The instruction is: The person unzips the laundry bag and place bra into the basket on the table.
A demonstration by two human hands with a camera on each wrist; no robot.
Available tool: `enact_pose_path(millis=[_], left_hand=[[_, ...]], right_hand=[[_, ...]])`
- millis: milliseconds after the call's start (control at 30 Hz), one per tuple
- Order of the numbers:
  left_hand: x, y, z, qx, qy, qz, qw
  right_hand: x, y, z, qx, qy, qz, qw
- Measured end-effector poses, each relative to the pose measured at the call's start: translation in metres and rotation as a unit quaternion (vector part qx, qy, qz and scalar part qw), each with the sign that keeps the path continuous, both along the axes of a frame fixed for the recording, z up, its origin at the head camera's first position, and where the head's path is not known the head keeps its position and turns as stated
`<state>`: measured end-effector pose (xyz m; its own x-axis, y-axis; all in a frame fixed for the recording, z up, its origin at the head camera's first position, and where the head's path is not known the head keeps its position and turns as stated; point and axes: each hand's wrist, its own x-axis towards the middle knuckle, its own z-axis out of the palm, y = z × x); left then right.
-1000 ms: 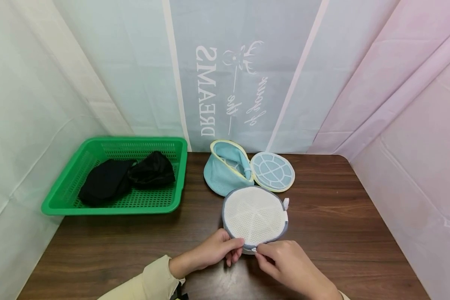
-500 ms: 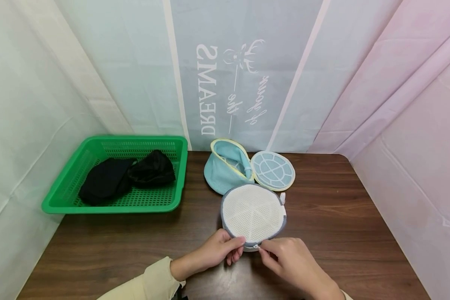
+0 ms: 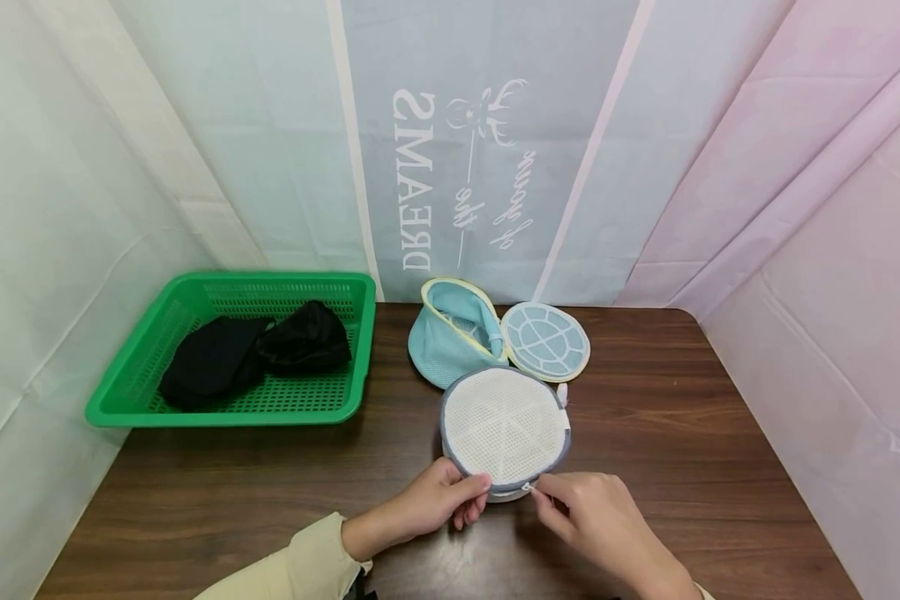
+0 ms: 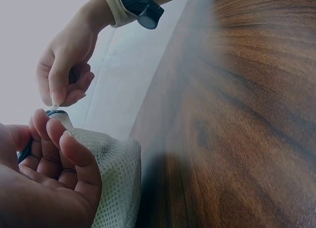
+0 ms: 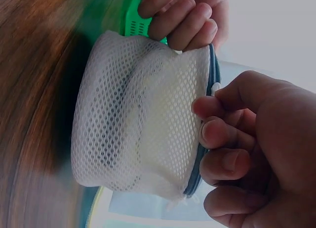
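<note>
A round white mesh laundry bag [image 3: 504,425] with a grey-blue zipped rim stands on the table. My left hand [image 3: 442,500] grips its near left rim, thumb on top and fingers curled below. At the near right of the rim, my right hand [image 3: 588,517] pinches the small white zipper pull [image 3: 527,487]. Through the mesh side, seen in the right wrist view, the bag [image 5: 133,114] shows darker and pale yellowish areas. Behind it lies a light blue mesh bag [image 3: 450,350] with yellow trim, its round lid [image 3: 546,342] folded open to the right.
A green plastic basket [image 3: 225,421] stands at the back left, holding a black cap-like item [image 3: 213,362] and a crumpled black cloth item [image 3: 307,340]. The brown wooden table [image 3: 682,450] ends at printed curtains [image 3: 487,167] behind and at the sides.
My right hand has slid the zipper pull to the right along the rim, away from the left hand. The white bag has shifted slightly left and back. My left hand keeps its grip.
</note>
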<state>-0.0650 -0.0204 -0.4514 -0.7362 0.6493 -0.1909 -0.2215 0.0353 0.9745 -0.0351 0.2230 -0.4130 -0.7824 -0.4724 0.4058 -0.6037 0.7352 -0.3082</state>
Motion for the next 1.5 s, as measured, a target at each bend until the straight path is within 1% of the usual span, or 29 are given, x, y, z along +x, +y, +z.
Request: enact_pose_path(millis=[267,467,700,1000,1200,1400,1500], left_hand=[[0.001,0.0,-0.001,0.001,0.009,0.007,0.9999],[0.002,0.001,-0.002,0.004,0.012,0.007,0.9999],[0.003,0.001,-0.002,0.003,0.011,0.009,0.9999],[0.004,-0.001,-0.003,0.006,0.007,-0.003,0.9999],[0.004,0.0,-0.004,-0.001,0.007,-0.006,1.0],[0.004,0.001,-0.004,-0.009,0.001,0.001,1.0],[0.005,0.001,-0.004,-0.014,-0.01,0.007,0.9998]], right_hand=[[-0.001,0.01,-0.003,0.002,0.02,-0.026,0.9995],[-0.002,0.015,-0.006,0.011,0.022,-0.045,0.9987],[-0.005,0.021,-0.005,0.02,0.021,-0.077,0.9966],[-0.012,0.032,-0.007,0.036,0.021,-0.136,0.9899],[-0.017,0.033,-0.009,0.027,0.027,-0.176,0.9836],[-0.017,0.032,-0.011,0.026,0.02,-0.189,0.9814],[-0.017,0.031,-0.011,0.033,0.012,-0.193,0.9806]])
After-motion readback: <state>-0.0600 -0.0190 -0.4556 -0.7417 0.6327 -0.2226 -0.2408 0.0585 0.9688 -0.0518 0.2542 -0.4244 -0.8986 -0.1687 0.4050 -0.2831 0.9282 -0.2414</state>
